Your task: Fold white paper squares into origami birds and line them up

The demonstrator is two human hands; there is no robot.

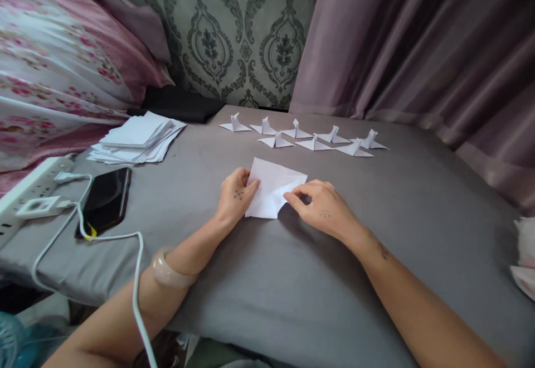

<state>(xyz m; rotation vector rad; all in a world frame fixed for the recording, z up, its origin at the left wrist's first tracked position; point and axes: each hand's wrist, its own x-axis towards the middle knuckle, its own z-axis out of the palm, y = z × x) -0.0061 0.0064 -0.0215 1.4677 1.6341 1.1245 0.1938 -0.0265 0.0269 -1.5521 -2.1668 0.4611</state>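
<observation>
Paper sheet [273, 188] btwn L hand [237, 195] & R hand [320, 205], both pinching edges; prob. lifted slightly.

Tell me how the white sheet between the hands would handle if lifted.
The white sheet looks thin, so it is probably very light. Likely floppy too: its surface bends near the right hand. Being thin paper, it could crease under a hard grip.

A home room, with damask wallpaper [246, 39], purple curtains [401, 50] and floral fabric [54, 67].
</observation>
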